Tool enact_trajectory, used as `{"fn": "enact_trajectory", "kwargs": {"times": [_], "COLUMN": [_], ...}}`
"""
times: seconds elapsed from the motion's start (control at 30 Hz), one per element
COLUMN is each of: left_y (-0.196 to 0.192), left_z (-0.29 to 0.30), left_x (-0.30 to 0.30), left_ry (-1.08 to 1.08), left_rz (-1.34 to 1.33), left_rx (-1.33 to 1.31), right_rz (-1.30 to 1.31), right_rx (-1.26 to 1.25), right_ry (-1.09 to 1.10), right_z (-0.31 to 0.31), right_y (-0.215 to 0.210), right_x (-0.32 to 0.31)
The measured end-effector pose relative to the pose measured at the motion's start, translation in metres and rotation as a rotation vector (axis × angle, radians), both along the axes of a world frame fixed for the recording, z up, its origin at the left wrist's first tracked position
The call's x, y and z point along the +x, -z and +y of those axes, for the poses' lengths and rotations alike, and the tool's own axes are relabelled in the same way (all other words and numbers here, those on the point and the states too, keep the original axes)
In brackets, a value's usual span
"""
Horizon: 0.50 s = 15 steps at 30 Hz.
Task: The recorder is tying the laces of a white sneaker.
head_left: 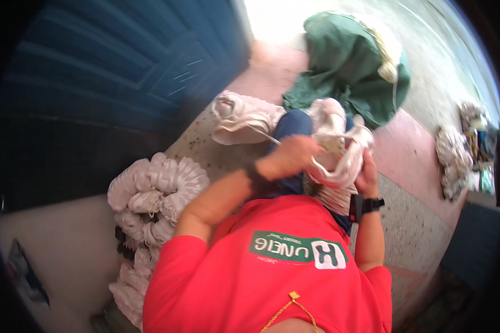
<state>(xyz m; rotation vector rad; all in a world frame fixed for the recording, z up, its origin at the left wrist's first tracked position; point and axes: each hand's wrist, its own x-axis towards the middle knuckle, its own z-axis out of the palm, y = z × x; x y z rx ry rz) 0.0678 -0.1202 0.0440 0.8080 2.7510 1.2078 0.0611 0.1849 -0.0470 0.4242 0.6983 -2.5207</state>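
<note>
My right hand [368, 173] grips the right side of a pale, loop-shaped piece [347, 169] with a hollow middle, resembling a shoe upper; its exact kind is unclear. My left hand [297, 155] is closed at the loop's left edge, its fingers slightly blurred. A thin white cord [265, 135] runs into that hand from a bundle of similar pale pieces [244, 119] beside my left knee. More of these pale pieces [328, 114] rest over my legs, just beyond the loop. What lies inside my left fingers is partly hidden.
Stacked pale, ribbed bundles [158, 194] stand on the floor to my left. Ahead slumps a green cloth sack [350, 64] with a pale yellowish bundle [388, 53] on it. A blue door [139, 61] is at far left; wrapped pale bundles [453, 152] lie at far right.
</note>
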Motion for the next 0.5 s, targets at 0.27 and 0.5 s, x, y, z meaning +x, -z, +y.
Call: {"fn": "enact_trajectory", "kwargs": {"times": [0.27, 0.5], "left_y": [0.007, 0.012], "left_z": [-0.002, 0.003], "left_x": [0.033, 0.054], "left_ry": [0.04, 0.102], "left_rz": [-0.222, 0.027], "left_rx": [0.202, -0.279], "right_rz": [-0.053, -0.063], "right_rx": [0.129, -0.101], "right_ry": [-0.012, -0.112], "right_z": [0.011, -0.015], "right_y": [0.018, 0.02], "right_x": [-0.006, -0.002]}}
